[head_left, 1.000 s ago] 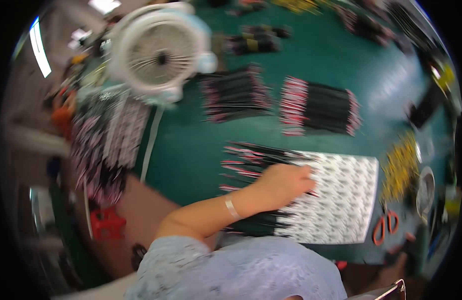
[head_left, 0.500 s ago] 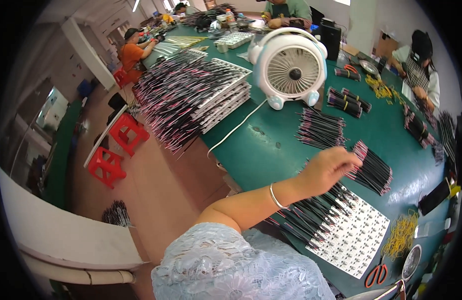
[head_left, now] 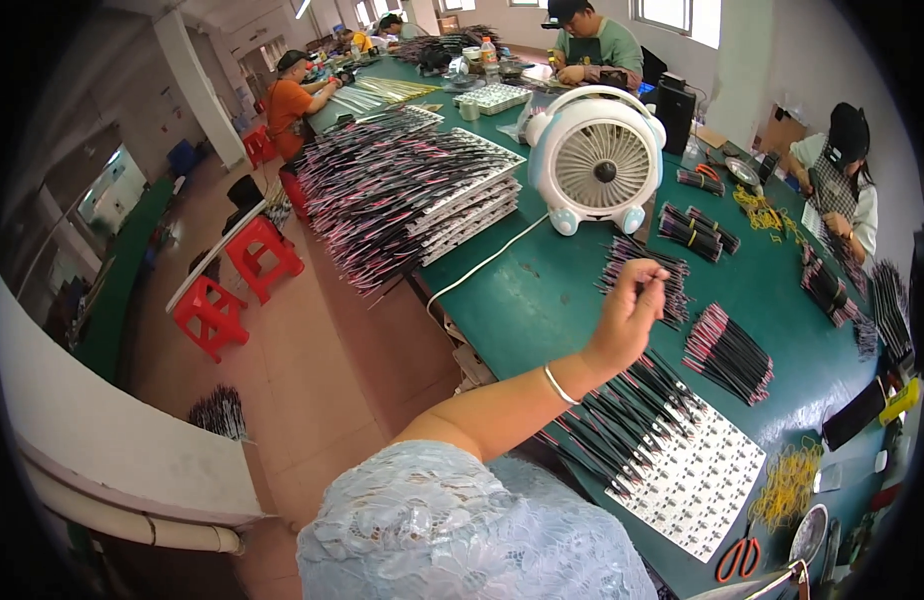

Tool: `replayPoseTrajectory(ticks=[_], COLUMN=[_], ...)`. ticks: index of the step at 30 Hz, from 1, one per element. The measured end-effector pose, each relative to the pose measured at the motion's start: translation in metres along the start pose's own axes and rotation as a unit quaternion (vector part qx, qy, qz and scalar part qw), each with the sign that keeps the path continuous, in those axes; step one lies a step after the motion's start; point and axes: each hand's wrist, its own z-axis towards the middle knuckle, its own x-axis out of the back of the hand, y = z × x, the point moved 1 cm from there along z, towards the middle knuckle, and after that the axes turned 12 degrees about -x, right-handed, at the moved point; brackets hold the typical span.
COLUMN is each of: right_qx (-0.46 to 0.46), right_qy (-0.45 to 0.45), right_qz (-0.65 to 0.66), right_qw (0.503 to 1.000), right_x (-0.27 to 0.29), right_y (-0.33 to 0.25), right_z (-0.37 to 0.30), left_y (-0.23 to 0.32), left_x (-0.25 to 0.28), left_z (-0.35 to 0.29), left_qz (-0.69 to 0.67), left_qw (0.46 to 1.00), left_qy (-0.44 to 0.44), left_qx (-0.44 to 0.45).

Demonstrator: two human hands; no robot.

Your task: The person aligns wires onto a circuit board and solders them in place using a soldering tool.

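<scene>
My left hand (head_left: 630, 308), with a bangle at the wrist, is raised over the green table. Its thumb and fingertips are pinched together in front of a loose pile of short black wires (head_left: 614, 262); whether a wire is between them is too small to tell. Below the forearm lies a white board (head_left: 710, 485) with rows of small dark marks. Black wires (head_left: 610, 435) with reddish ends lie side by side across its left part. Right of my hand is another pile of black wires (head_left: 732, 358) with pink ends. My right hand is out of view.
A white fan (head_left: 602, 165) stands beyond my hand, its cord trailing left. Stacked wire-covered boards (head_left: 402, 190) are at left. Yellow bands (head_left: 790, 485), orange-handled scissors (head_left: 739, 560) and a metal dish (head_left: 809, 533) lie at right. Co-workers sit around the table; red stools (head_left: 262, 258) stand left.
My left hand has moved up and leftward, from the right-hand wire pile to in front of the pile near the fan. The whole view has shifted slightly.
</scene>
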Motion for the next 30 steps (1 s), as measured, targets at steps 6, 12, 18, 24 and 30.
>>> replayPoseTrajectory(ticks=[6,12,18,24,30], right_qx=[-0.088,-0.193,-0.284,-0.135,-0.264], right_qy=[0.044,-0.019,-0.039,-0.129,-0.026], right_qz=[-0.017,0.135,0.238,-0.088,0.148], right_qw=[0.995,0.972,0.928,0.978,0.953], right_x=[0.009,-0.066,-0.102,-0.11,-0.125], right_y=[0.019,0.041,0.049,0.043,-0.013], right_z=[-0.06,-0.056,-0.064,-0.058,-0.066], left_y=[-0.007,-0.018,-0.021,-0.011,-0.021], left_x=[0.031,0.031,0.015,0.002,0.018], left_z=[-0.03,-0.011,-0.011,-0.022,-0.027], left_qz=[0.029,-0.001,-0.024,0.095,0.039], left_qw=[0.985,0.964,0.985,0.988,0.979], left_qy=[0.101,0.093,0.035,-0.053,0.03], left_qx=[0.133,0.25,0.168,0.106,0.199])
